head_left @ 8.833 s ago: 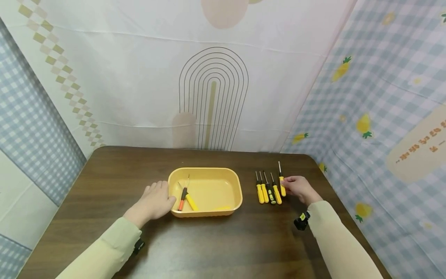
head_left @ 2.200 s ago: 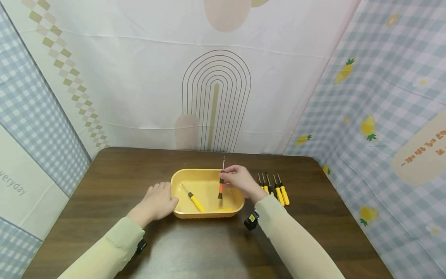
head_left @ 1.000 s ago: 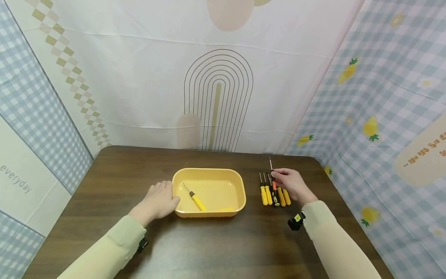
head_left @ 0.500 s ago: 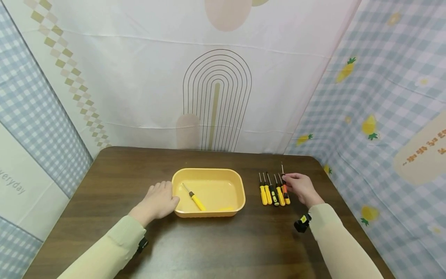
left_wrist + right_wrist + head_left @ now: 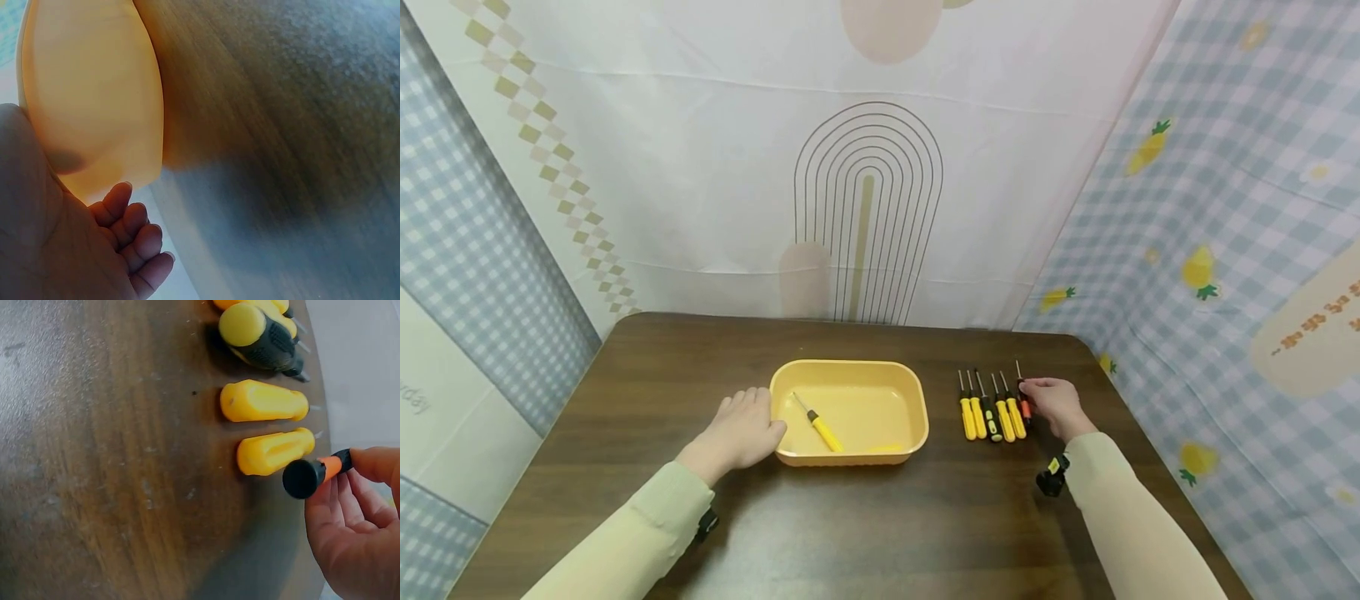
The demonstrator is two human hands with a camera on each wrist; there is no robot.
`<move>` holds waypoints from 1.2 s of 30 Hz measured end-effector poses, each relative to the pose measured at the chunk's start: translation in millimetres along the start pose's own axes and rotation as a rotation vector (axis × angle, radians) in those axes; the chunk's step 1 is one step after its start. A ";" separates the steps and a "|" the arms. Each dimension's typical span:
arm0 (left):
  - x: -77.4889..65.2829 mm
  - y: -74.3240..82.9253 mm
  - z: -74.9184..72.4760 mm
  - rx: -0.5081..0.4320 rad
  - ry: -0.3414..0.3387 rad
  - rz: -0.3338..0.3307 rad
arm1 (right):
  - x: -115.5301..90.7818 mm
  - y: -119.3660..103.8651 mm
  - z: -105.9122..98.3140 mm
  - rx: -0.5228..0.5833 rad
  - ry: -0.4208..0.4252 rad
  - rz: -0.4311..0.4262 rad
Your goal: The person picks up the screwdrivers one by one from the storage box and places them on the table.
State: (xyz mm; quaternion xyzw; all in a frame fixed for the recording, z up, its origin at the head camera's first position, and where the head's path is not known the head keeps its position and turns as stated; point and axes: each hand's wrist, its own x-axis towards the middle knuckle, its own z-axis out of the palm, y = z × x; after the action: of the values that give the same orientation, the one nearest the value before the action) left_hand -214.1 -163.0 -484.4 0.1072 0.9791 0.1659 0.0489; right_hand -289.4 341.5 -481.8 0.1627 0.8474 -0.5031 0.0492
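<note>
My right hand (image 5: 1054,405) pinches a small screwdriver (image 5: 1026,407) with a red-orange and black handle, at the right end of a row of screwdrivers (image 5: 992,419). In the right wrist view its black end cap (image 5: 300,479) points at the camera, beside the nearest yellow-handled screwdriver (image 5: 272,453). My left hand (image 5: 737,432) holds the left end of a yellow tray (image 5: 850,459), thumb at the rim; in the left wrist view its bent fingers (image 5: 141,247) lie by the tray's outer wall. Inside the tray lies a yellow-handled screwdriver (image 5: 825,431) with a black collar.
A yellow piece (image 5: 886,448) lies inside the tray along the front wall, mostly hidden by it. The dark wooden table (image 5: 880,533) ends at a white patterned curtain (image 5: 715,192) behind, with a checked curtain (image 5: 1210,200) along the right.
The red-orange screwdriver has come out of the tray in my right hand and moved right, past the row, down beside its last yellow screwdriver. My left hand has stayed at the tray.
</note>
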 end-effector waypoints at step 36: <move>-0.3 0.4 -2.6 -0.014 -0.003 0.011 | -7.0 14.7 -4.6 0.022 -0.045 0.097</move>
State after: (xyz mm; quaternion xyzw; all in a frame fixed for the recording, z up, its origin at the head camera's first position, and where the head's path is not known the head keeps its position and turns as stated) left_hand -214.0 -163.5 -481.8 0.1123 0.9772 0.1728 0.0504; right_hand -277.6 350.4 -490.1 0.1928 0.8315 -0.5131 0.0908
